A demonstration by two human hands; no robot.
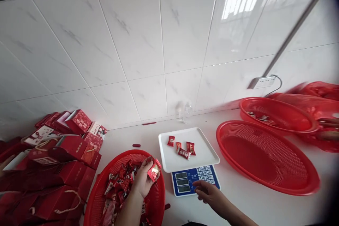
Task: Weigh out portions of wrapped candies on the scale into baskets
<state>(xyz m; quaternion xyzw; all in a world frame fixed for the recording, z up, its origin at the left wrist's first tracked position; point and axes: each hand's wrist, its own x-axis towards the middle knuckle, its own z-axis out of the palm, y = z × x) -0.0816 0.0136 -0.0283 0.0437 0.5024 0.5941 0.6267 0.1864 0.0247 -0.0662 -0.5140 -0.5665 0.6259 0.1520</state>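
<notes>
1 red packet is being gripped by the left hand, the right hand being held unclenched near the scale.

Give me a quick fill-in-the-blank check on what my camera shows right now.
1. The left hand holds a shiny packet, mainly ____ in colour.
2. The white tray on the scale carries ____ wrapped sweets.
3. The panel near the right hand is mainly ____ in colour.
4. That panel's left side has ____ display windows, one above another.

Missing words: red; four; blue; three.
</notes>
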